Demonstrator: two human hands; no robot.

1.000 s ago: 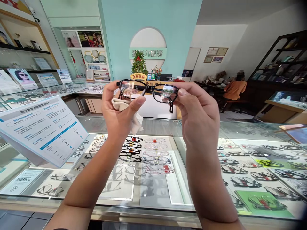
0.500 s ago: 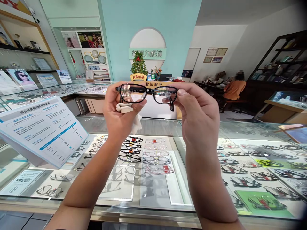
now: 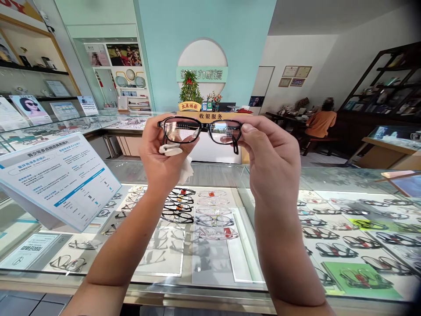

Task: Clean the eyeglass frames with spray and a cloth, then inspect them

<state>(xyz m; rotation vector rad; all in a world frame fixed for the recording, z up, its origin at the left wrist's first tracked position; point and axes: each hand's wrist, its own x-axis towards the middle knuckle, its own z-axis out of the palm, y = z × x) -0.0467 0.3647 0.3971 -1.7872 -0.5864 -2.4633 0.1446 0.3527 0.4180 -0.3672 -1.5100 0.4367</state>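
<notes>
A pair of black-rimmed eyeglasses (image 3: 205,127) is held up in front of me, level, with light reflecting in both lenses. My left hand (image 3: 161,158) grips its left end and also has a white cloth (image 3: 171,150) bunched against the palm, part of it hanging below the fingers. My right hand (image 3: 271,149) pinches the right end of the frame between thumb and fingers. One dark temple tip shows below the right lens; most of both temples is hidden by the hands.
Beneath my arms is a glass display counter (image 3: 210,287) with rows of spectacle frames (image 3: 179,206). A printed stand-up card (image 3: 66,180) stands on its left. Farther back are a cashier desk (image 3: 210,116) with a plant (image 3: 190,90) and a seated person in orange (image 3: 322,120).
The eyeglasses and both hands have shifted very slightly left. Both hands keep their hold, and the cloth stays in the left hand.
</notes>
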